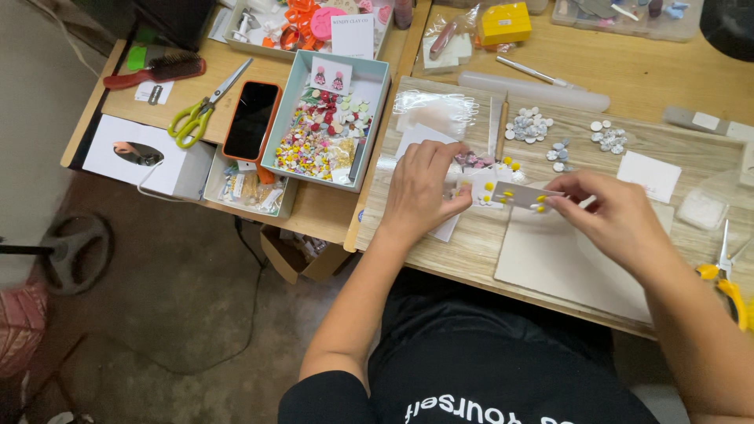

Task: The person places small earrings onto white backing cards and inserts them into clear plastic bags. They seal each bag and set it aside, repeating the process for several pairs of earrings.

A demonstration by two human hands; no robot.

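A person seated at a wooden counter [440, 235] fits small yellow earring pieces to a white display card [525, 196], in what looks like the carding stage of handmade jewellery work. The right hand [620, 224] pinches the card's right end between thumb and fingertips, at a yellow piece on its edge; the left hand [420, 192] rests curled, knuckles up, just left of the card, on a second white card [479, 192] that lies flat on the counter and also carries yellow pieces. The held card hangs just above the counter, between the two hands. Judged from the grip, the next move calls for a steady card and a fine pinch on each tiny piece. To the left, one open teal box [326, 122] holds a heap of coloured clay pieces too many to count, with one card of two pink earrings at its far end. One dark phone in an orange case [251, 119], one pair of green-handled scissors [200, 114] and one red brush [157, 71] lie beyond. Two loose clusters of pale discs [528, 126] sit past the hands.
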